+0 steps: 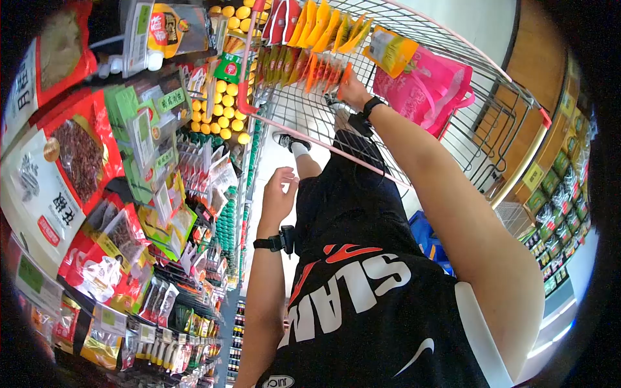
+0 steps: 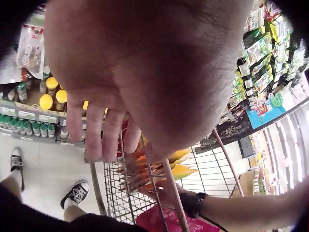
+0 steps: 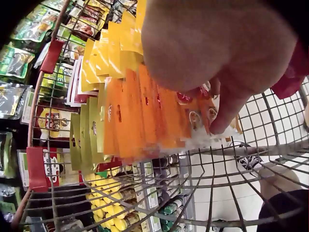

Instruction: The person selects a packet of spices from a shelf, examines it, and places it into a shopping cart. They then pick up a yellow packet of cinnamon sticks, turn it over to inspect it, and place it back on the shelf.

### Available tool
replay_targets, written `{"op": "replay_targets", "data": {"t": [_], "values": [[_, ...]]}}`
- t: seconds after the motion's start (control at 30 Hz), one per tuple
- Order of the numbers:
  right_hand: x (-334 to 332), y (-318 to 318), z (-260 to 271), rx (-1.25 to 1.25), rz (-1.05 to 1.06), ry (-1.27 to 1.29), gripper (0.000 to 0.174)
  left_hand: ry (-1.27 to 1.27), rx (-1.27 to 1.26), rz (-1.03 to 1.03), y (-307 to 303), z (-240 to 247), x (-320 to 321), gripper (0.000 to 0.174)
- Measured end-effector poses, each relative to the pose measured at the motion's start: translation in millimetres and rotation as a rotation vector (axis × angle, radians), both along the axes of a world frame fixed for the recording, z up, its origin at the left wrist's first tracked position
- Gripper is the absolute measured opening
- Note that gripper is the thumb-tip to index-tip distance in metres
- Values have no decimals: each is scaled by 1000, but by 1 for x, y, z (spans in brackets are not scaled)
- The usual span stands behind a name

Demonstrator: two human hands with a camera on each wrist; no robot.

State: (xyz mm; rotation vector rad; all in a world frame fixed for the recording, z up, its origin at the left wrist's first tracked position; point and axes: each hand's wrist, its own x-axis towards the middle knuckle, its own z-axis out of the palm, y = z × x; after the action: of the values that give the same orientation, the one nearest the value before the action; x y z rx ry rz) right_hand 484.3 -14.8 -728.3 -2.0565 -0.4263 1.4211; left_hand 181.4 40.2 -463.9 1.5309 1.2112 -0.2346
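Observation:
The right hand (image 1: 354,92) is in the wire cart, at the end of a row of orange packets (image 1: 321,73). In the right wrist view its thumb lies over the face of the endmost orange packets (image 3: 166,118), with the fingers behind them, pinching. Olive-green packets (image 3: 89,140) stand beside the orange ones, and yellow packets (image 3: 113,53) form another row. Away from the cart's contents, the left hand (image 1: 279,197) hangs with loosely bent fingers and holds nothing; the left wrist view shows its palm (image 2: 145,72) close up.
A pink bag (image 1: 424,90) and a yellow pouch (image 1: 391,52) lie in the cart (image 1: 479,129). Shelves of hanging food packets (image 1: 81,155) line the left side. Yellow-capped jars (image 1: 223,107) stand beyond them, and more shelves (image 1: 559,187) are at the right.

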Motion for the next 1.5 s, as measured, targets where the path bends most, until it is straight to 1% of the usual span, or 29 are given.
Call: {"op": "replay_targets", "data": {"t": [0.07, 0.13, 0.17, 0.23, 0.33, 0.37, 0.47, 0.53, 0.6, 0.63, 0.67, 0.7, 0.73, 0.77, 0.83, 0.87, 0.9, 0.93, 0.97, 1.0, 1.07, 1.13, 1.17, 1.2, 1.27, 1.33, 1.37, 1.47, 1.5], "values": [[1, 1, -5, -24, -22, 27, 73, -18, 14, 23, -4, -1, -8, 25], [8, 2, -32, -47, 6, -49, 69, -31, 22, 49, -10, -4, -19, 25], [16, 2, -33, -40, 154, -100, 71, -55, 24, 51, -14, -9, -26, 25], [27, 28, 46, -181, 81, -117, 77, -30, 1, 11, -16, -7, -32, 26], [44, 30, 68, -119, -139, 83, 75, -65, 25, -59, -19, -10, -45, 26], [50, 28, 64, -114, -115, 15, 72, -88, 42, -79, -17, -11, -48, 27], [61, 23, 108, -9, -226, 167, 50, -138, 61, -60, -11, -14, -69, 27], [47, 18, 161, 112, -343, 193, 39, -140, 76, -17, -7, -23, -92, 27], [32, 12, 198, 186, -358, 217, 32, -149, 122, 49, -9, -46, -129, 26], [25, 9, 213, 237, -328, 216, 33, -182, 167, 99, -13, -67, -152, 26], [11, 10, 239, 295, -319, 208, 33, -154, 115, 143, -17, -96, -182, 26], [6, 11, 248, 362, -283, 198, 33, -172, 134, 209, -28, -131, -214, 21], [1, 16, 259, 446, -272, 153, 29, -229, 362, -60, -35, -169, -250, 18], [-9, 27, 298, 427, -216, 160, 28, -239, 382, -1, -49, -180, -273, 17], [-29, 50, 368, 574, -136, 110, 26, -6, 384, -188, -59, -191, -313, 20], [-42, 61, 408, 654, -83, 62, 24, 15, 468, -305, -66, -180, -328, 21], [-55, 71, 449, 763, -17, 44, 23, 47, 377, -243, -78, -197, -346, 20], [-70, 81, 488, 863, 46, 26, 22, 35, 235, 0, -90, -181, -356, 20], [-84, 91, 523, 958, 114, 14, 22, -55, 302, -15, -100, -199, -374, 22], [-98, 100, 551, 1048, 184, 2, 21, -44, 273, -68, -102, -200, -382, 25], [-124, 121, 594, 1225, 278, 217, 24, -25, 162, 97, -104, -187, -387, 28], [-167, 143, 641, 1301, 367, 342, 29, -10, 66, 390, -114, -167, -382, 30], [-187, 157, 655, 1313, 395, 419, 31, -7, 17, 535, -112, -162, -380, 31], [-205, 171, 669, 1323, 423, 495, 33, -106, -2, 600, -113, -170, -385, 31], [-236, 204, 678, 1302, 461, 571, 35, -150, 24, 640, -119, -179, -386, 29], [-263, 238, 683, 1189, 412, 702, 35, -94, 69, 694, -127, -165, -385, 31], [-270, 262, 677, 1120, 370, 804, 34, -100, 94, 663, -130, -160, -389, 30], [-286, 316, 670, 949, 272, 864, 37, -98, 126, 664, -151, -166, -406, 28], [-292, 321, 674, 946, 264, 880, 38, -141, 499, 316, -163, -198, -426, 26]]}}
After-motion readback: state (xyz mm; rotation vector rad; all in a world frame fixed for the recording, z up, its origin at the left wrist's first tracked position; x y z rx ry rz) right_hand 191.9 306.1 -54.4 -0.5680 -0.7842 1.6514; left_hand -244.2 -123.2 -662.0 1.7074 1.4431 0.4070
